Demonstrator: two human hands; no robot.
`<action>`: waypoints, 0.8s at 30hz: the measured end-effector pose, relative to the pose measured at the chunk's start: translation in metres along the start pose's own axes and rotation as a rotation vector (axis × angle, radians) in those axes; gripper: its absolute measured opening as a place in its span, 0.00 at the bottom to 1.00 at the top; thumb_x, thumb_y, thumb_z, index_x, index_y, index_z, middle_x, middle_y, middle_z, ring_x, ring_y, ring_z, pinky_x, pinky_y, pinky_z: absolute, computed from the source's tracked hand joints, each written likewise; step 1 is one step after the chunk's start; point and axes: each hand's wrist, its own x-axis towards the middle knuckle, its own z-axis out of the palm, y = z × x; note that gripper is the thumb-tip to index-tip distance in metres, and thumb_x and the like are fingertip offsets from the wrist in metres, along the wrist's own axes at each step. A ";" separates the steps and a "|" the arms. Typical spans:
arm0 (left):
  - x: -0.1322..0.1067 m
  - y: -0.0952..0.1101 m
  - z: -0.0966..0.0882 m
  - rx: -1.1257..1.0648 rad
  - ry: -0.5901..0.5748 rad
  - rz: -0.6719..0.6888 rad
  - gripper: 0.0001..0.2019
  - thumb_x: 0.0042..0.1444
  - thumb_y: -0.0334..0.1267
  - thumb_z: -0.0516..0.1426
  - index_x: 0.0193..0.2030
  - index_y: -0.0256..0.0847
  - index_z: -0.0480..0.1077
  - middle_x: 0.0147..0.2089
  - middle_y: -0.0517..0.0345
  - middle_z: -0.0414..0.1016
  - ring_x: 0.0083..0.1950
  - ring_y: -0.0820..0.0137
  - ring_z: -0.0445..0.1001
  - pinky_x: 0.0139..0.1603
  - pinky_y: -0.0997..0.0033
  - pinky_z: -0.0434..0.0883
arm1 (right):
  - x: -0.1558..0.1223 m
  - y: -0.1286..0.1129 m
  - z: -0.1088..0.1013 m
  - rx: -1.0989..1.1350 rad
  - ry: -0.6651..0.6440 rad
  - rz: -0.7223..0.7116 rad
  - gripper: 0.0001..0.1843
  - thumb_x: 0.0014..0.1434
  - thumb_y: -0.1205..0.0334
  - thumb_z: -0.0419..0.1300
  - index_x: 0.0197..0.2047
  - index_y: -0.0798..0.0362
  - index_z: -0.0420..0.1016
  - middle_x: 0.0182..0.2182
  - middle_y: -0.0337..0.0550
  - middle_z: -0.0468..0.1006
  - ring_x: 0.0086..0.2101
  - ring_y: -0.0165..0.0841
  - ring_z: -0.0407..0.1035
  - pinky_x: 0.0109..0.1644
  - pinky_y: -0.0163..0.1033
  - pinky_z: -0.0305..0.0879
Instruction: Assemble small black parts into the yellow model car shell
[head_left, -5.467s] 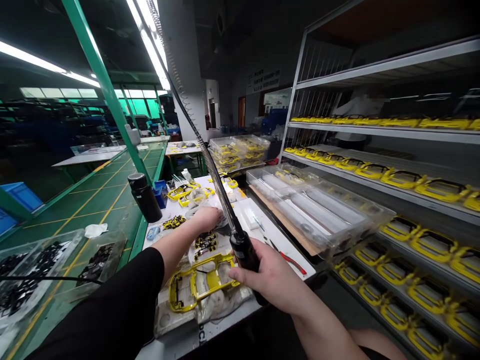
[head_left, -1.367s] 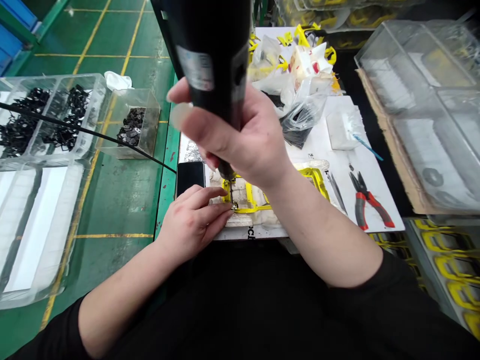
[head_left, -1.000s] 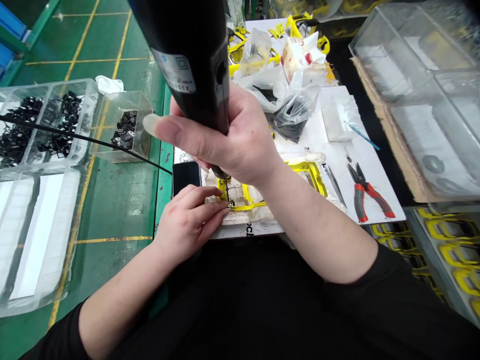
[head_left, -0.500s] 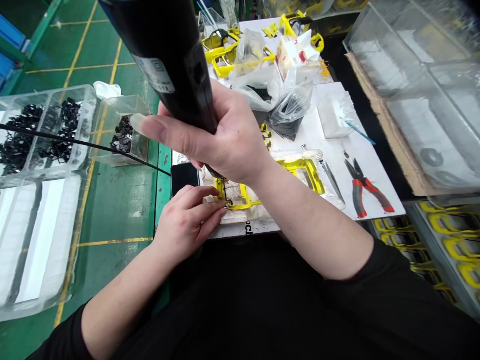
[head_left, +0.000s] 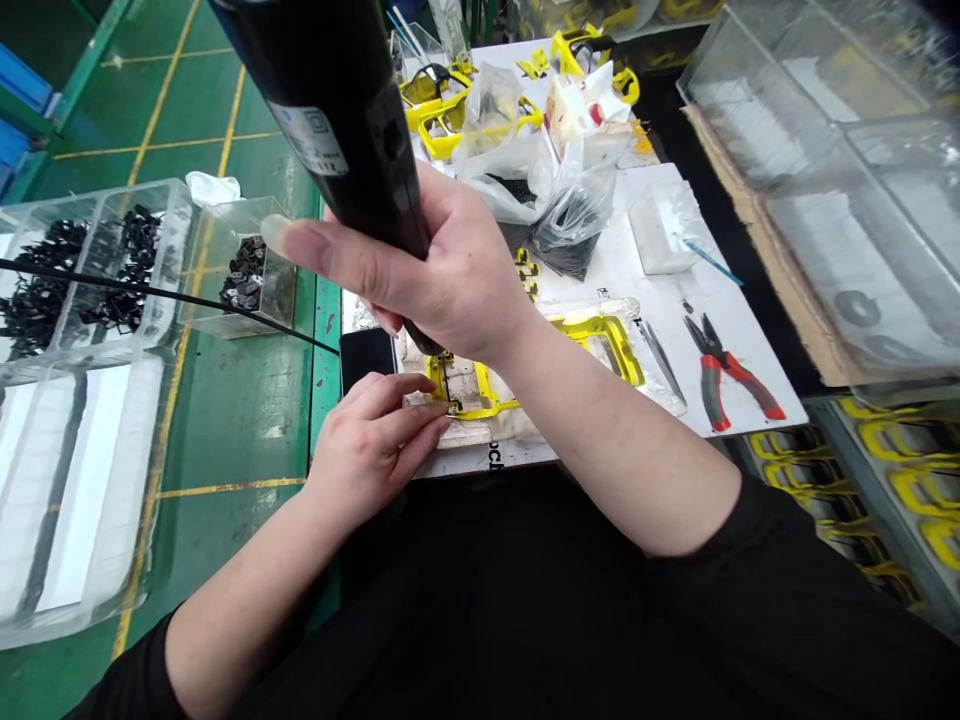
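Your right hand [head_left: 442,260] is wrapped around a black handheld tool [head_left: 337,110], which leans with its upper end to your left and runs out of view at the top. Below that hand, the yellow frame [head_left: 487,393] lies flat on a whitish pad [head_left: 472,432] on the table [head_left: 757,340], your forearm crossing over its middle. The tool's lower end comes down at the frame's far left corner; you can't tell whether it touches. Your left hand [head_left: 367,435] has its fingertips at the frame's left end, by the near corner; whether they pinch the frame or only rest on it, you cannot tell. A phone [head_left: 366,360] lies just beyond that hand, and red-handled pliers [head_left: 721,360] lie to the right of the frame, apart from it.
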 end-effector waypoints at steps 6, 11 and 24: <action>0.000 0.000 0.000 -0.002 -0.001 -0.006 0.07 0.74 0.35 0.67 0.55 0.44 0.86 0.59 0.48 0.86 0.51 0.59 0.83 0.51 0.57 0.82 | -0.004 -0.003 0.000 -0.192 0.004 -0.092 0.30 0.65 0.35 0.81 0.38 0.47 0.72 0.26 0.22 0.67 0.32 0.21 0.65 0.29 0.28 0.66; -0.001 0.000 0.000 0.006 -0.007 -0.024 0.07 0.75 0.37 0.66 0.55 0.46 0.86 0.59 0.49 0.86 0.52 0.59 0.83 0.52 0.55 0.83 | -0.004 -0.003 -0.001 -0.168 -0.003 -0.016 0.19 0.72 0.63 0.78 0.39 0.45 0.70 0.26 0.24 0.58 0.34 0.19 0.66 0.26 0.19 0.62; 0.000 -0.002 -0.006 0.041 -0.041 0.015 0.07 0.76 0.38 0.66 0.55 0.46 0.86 0.63 0.46 0.85 0.53 0.59 0.84 0.53 0.55 0.84 | -0.026 -0.046 -0.018 -0.055 0.320 -0.221 0.24 0.67 0.41 0.80 0.40 0.48 0.76 0.29 0.29 0.67 0.24 0.26 0.59 0.26 0.37 0.58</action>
